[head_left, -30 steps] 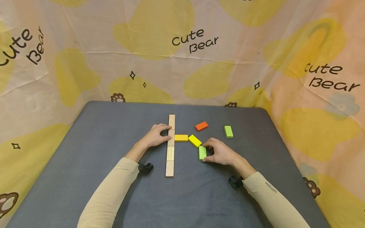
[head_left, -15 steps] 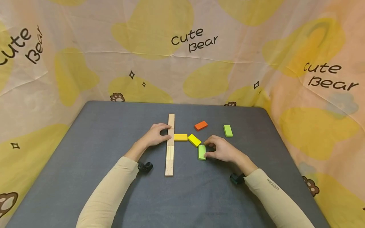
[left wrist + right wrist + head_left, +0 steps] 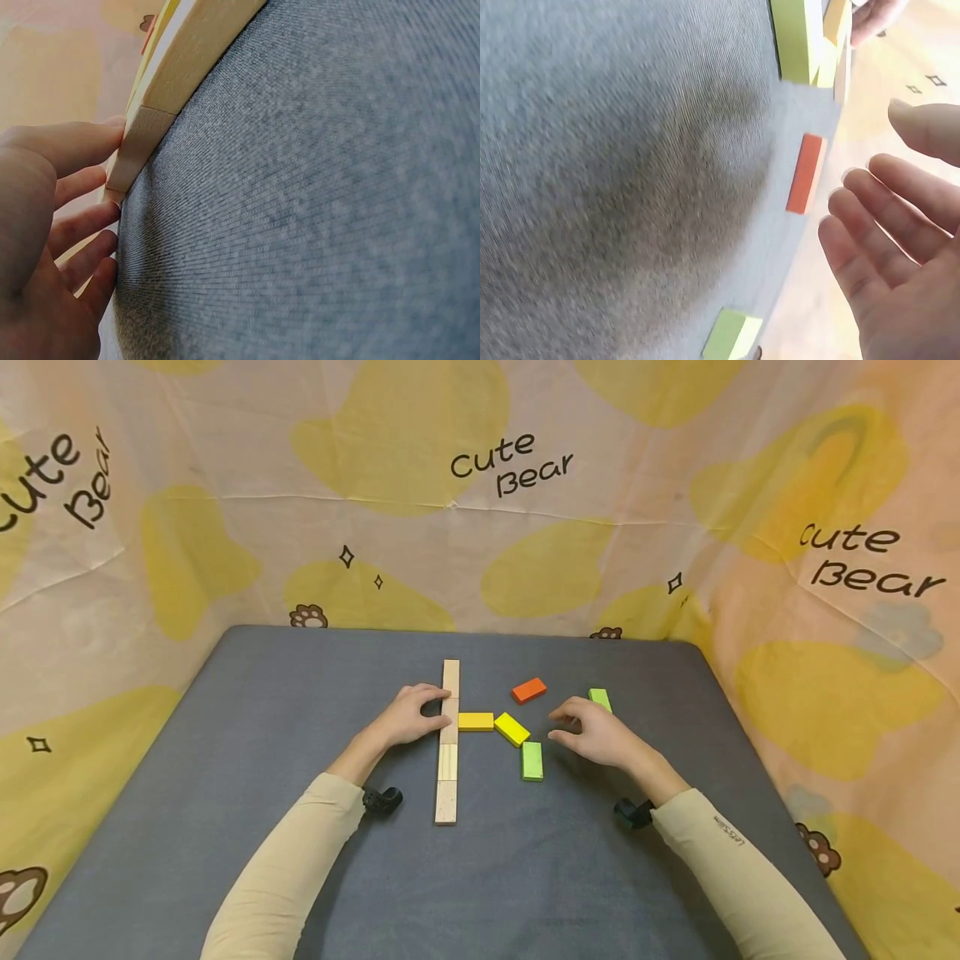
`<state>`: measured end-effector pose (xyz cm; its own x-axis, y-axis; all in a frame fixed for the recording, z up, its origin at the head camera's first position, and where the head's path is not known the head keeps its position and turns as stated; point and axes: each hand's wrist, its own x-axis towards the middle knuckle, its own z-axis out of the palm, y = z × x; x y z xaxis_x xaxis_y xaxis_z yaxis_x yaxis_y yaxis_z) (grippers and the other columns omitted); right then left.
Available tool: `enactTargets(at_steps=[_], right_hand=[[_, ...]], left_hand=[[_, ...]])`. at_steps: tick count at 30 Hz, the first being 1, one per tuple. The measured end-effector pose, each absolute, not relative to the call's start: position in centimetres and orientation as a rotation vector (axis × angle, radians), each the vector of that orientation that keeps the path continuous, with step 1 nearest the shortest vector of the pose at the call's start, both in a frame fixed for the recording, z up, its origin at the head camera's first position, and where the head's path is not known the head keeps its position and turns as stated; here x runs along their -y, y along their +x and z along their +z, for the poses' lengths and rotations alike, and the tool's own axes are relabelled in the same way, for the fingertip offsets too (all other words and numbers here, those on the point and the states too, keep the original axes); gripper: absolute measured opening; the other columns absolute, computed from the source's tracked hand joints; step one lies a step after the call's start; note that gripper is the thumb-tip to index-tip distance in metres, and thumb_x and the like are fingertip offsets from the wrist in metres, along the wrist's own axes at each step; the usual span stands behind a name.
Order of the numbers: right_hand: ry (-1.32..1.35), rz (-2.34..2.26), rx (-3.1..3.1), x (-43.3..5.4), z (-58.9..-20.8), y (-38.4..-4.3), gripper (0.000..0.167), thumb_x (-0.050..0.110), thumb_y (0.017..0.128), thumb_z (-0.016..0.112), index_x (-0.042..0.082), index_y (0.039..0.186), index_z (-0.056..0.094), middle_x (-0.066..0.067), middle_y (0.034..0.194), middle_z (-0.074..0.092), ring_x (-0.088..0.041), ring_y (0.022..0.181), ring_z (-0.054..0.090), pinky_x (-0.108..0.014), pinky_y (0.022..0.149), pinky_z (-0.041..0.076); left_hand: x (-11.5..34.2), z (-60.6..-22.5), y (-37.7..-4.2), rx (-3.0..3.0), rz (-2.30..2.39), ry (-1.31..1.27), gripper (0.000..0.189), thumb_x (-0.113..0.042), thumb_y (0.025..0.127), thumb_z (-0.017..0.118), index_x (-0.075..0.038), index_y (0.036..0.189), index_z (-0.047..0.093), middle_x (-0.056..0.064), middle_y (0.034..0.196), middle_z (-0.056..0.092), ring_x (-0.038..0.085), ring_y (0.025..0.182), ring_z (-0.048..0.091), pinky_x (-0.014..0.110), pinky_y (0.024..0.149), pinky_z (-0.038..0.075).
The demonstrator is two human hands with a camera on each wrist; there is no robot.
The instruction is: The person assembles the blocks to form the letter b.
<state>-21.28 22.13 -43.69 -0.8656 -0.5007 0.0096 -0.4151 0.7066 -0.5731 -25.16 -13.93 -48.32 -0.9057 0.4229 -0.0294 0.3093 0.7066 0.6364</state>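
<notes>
Touching a row of plain wooden blocks [image 3: 448, 749] on the tabletop [image 3: 495, 877], apparently to steady it, the left hand [image 3: 403, 717] extends relaxed fingers. The right hand [image 3: 600, 732], empty, hovers near a lime-green block [image 3: 532, 762].

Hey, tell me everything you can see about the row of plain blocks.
The row is four pale, unpainted blocks, apparently wood, with visible grain and the third from the far end slightly yellower. They lie end to end on the grey cloth, nearly straight, running away from the person. The left hand touches its left side around the second block from the far end; an amber block appears to butt against that block's right side.
</notes>
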Motion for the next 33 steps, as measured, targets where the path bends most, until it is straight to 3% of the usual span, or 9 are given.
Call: enactTargets(at_steps=[10, 19, 33], right_hand=[[-0.643, -0.893, -2.873, -24.0, -43.6, -23.3, 0.036, 0.021, 0.098, 0.07, -0.001, 0.125, 0.068, -0.015, 0.122, 0.064, -0.035, 0.111, 0.059, -0.051, 0.093, 0.049], [-0.555, -0.856, -2.884, -25.8, -43.6, -24.8, 0.042, 0.02, 0.099, 0.067, -0.005, 0.132, 0.062, -0.022, 0.133, 0.059, -0.041, 0.125, 0.052, -0.059, 0.103, 0.042], [-0.55, -0.829, -2.908, -27.7, -46.0, -26.0, 0.048, 0.014, 0.092, 0.074, -0.008, 0.132, 0.061, -0.028, 0.136, 0.057, -0.046, 0.125, 0.051, -0.058, 0.103, 0.04]], left_hand=[[13.9, -48.2, -25.1, -2.752, 0.983, 0.596, 0.056, -0.031, 0.098, 0.069, -0.008, 0.148, 0.054, 0.017, 0.149, 0.049, 0.038, 0.136, 0.038, 0.056, 0.11, 0.034], [13.8, -47.9, -25.2, -2.744, 0.988, 0.593, 0.057, -0.031, 0.099, 0.068, -0.008, 0.149, 0.053, 0.016, 0.15, 0.048, 0.038, 0.136, 0.037, 0.057, 0.109, 0.034], [13.8, -48.2, -25.0, -2.746, 0.991, 0.597, 0.056, -0.031, 0.098, 0.068, -0.008, 0.148, 0.054, 0.016, 0.149, 0.049, 0.039, 0.138, 0.037, 0.056, 0.111, 0.033]])
